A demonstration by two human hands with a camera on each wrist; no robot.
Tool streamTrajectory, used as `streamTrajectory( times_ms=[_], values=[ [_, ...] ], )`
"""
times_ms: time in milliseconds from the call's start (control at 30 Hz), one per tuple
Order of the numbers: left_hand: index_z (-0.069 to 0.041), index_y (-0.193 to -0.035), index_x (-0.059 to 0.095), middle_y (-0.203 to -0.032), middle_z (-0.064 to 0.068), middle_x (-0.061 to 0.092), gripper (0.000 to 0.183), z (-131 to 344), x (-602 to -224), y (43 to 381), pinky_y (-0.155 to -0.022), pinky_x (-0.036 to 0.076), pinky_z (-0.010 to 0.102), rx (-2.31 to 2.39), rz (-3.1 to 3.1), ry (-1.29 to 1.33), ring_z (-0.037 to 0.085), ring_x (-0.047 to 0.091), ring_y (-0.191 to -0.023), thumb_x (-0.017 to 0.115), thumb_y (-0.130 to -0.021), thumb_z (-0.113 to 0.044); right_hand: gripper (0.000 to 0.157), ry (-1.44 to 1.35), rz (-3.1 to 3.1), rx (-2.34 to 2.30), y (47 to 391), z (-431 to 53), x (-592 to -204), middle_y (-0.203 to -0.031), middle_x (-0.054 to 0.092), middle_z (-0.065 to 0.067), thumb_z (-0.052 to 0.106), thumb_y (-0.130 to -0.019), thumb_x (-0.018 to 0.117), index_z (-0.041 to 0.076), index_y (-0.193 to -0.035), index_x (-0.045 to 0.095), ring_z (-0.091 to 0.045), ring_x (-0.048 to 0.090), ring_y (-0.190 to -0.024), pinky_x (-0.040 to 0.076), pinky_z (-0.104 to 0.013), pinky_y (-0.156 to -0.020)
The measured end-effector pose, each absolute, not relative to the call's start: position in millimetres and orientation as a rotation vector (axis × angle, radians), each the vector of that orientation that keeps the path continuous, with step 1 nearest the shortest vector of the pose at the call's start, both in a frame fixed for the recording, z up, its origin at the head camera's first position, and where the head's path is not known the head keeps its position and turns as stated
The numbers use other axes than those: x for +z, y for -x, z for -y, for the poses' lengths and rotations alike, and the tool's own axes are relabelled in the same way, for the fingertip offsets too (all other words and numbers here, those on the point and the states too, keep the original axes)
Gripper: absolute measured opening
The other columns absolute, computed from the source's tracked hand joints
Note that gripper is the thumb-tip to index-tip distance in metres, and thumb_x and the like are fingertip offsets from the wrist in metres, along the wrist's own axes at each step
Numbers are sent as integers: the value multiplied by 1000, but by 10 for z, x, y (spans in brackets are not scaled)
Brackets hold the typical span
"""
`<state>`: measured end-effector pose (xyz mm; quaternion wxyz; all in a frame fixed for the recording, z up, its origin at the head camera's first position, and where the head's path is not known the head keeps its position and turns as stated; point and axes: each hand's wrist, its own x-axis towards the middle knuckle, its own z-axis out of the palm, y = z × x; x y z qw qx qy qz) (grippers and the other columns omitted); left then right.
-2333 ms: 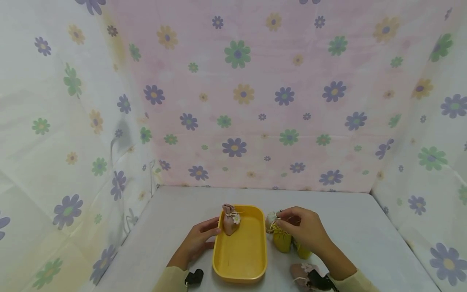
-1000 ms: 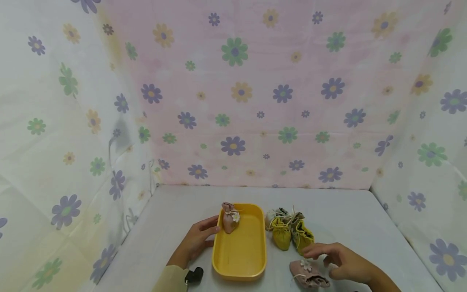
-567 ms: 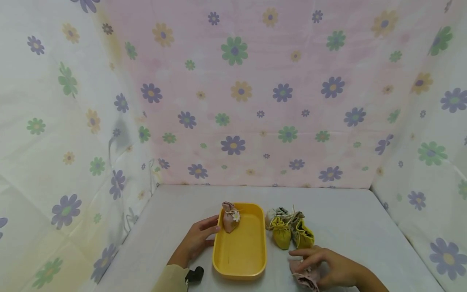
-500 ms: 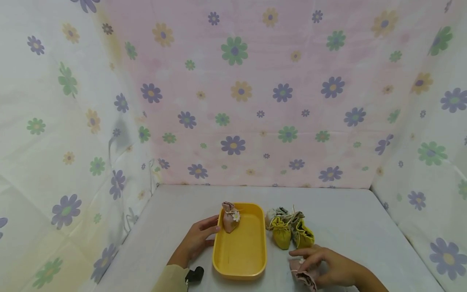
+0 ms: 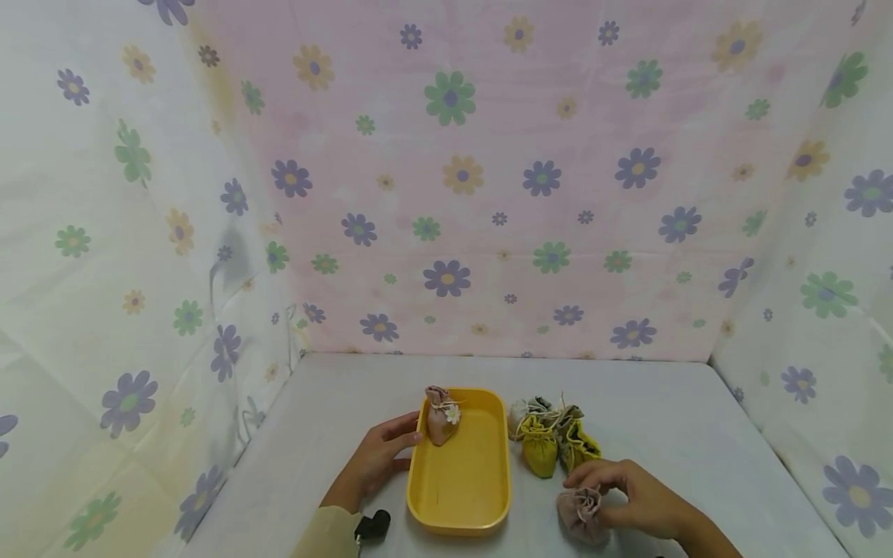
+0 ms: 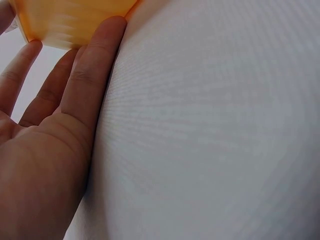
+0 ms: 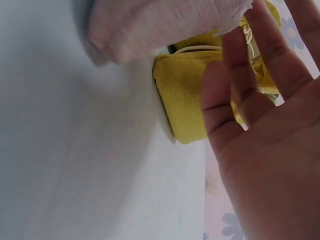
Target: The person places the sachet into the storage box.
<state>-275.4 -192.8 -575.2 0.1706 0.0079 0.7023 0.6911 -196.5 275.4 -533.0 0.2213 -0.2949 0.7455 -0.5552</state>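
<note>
A yellow tray (image 5: 460, 484) lies on the white table, with a pink drawstring pouch (image 5: 440, 416) standing in its far left corner. My left hand (image 5: 399, 443) rests flat against the tray's left wall (image 6: 70, 22), its fingers (image 6: 97, 55) straight. To the right of the tray, my right hand (image 5: 598, 487) pinches the gathered top of a second pink pouch (image 5: 581, 513) and holds it upright near the table's front. In the right wrist view this pink pouch (image 7: 165, 25) sits just in front of a yellow pouch (image 7: 185, 97), with my fingers (image 7: 250, 85) beside it.
Two yellow pouches (image 5: 540, 452) (image 5: 580, 447) and a pale pouch (image 5: 519, 413) cluster just right of the tray. Flowered cloth walls (image 5: 453, 194) close in the table at the back and on both sides. A small black device (image 5: 371, 527) sits at my left wrist.
My right hand left the pouch cluster, came down to the pink pouch lying near the front edge, gripped it and raised it upright. The left hand and tray stayed still.
</note>
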Motion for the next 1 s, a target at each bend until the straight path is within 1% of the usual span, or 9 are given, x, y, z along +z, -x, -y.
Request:
streamTrajectory(
  times_ms=[67, 133, 267, 367, 500, 633, 767, 1000],
  values=[
    [-20, -152, 54, -155, 12, 53, 65, 1925, -5745, 2749, -95, 61, 41, 1959, -2005, -15, 26, 62, -130, 78, -93, -36, 22, 824, -2091, -1546, 1964, -2743, -5318, -134, 66, -23, 3, -93, 71, 7, -114, 76, -11, 64, -123, 56, -26, -97],
    [-20, -152, 54, -155, 11, 53, 66, 1925, -5741, 2744, -95, 61, 40, 1953, -2019, -16, 26, 63, -130, 78, -93, -36, 21, 865, -2115, -1561, 1965, -2732, -5312, -131, 67, -24, 4, -94, 71, 7, -114, 76, -14, 65, -120, 57, -28, -96],
    [-21, -152, 55, -155, 11, 53, 66, 1929, -5735, 2745, -96, 61, 41, 1950, -2021, -13, 26, 62, -130, 79, -92, -37, 21, 994, -2115, -1626, 1965, -2716, -5312, -121, 69, -27, 0, -95, 70, 5, -115, 76, -20, 68, -116, 58, -32, -95],
    [-20, -152, 54, -155, 12, 53, 66, 1930, -5728, 2746, -96, 61, 41, 1958, -2008, -13, 27, 62, -131, 78, -93, -36, 22, 1073, -2111, -1673, 1960, -2702, -5307, -116, 71, -25, -3, -95, 69, 3, -114, 75, -23, 69, -112, 59, -34, -92],
    [-17, -152, 53, -155, 15, 52, 66, 1927, -5725, 2744, -95, 61, 43, 1967, -1994, -25, 28, 61, -131, 78, -94, -35, 21, 1093, -2160, -1712, 1947, -2676, -5295, -111, 74, -20, -5, -93, 70, 4, -111, 76, -22, 71, -103, 61, -35, -85],
    [-17, -152, 53, -155, 14, 52, 66, 1927, -5728, 2739, -94, 62, 43, 1967, -1988, -23, 28, 62, -131, 77, -94, -35, 20, 1054, -2237, -1731, 1935, -2641, -5271, -107, 76, -12, -3, -90, 75, 8, -106, 78, -23, 71, -97, 62, -35, -79],
    [-17, -152, 54, -154, 14, 53, 65, 1927, -5734, 2735, -94, 62, 43, 1970, -1990, -16, 27, 62, -129, 77, -94, -35, 18, 1051, -2262, -1753, 1937, -2610, -5228, -106, 75, -10, -3, -91, 75, 8, -104, 77, -23, 71, -94, 62, -36, -74],
    [-18, -152, 54, -155, 14, 53, 64, 1923, -5734, 2737, -94, 62, 43, 1979, -1980, -28, 27, 62, -130, 77, -95, -34, 18, 1018, -2341, -1773, 1935, -2565, -5141, -104, 76, -7, -2, -90, 76, 9, -104, 78, -18, 71, -92, 62, -34, -73]
  ],
)
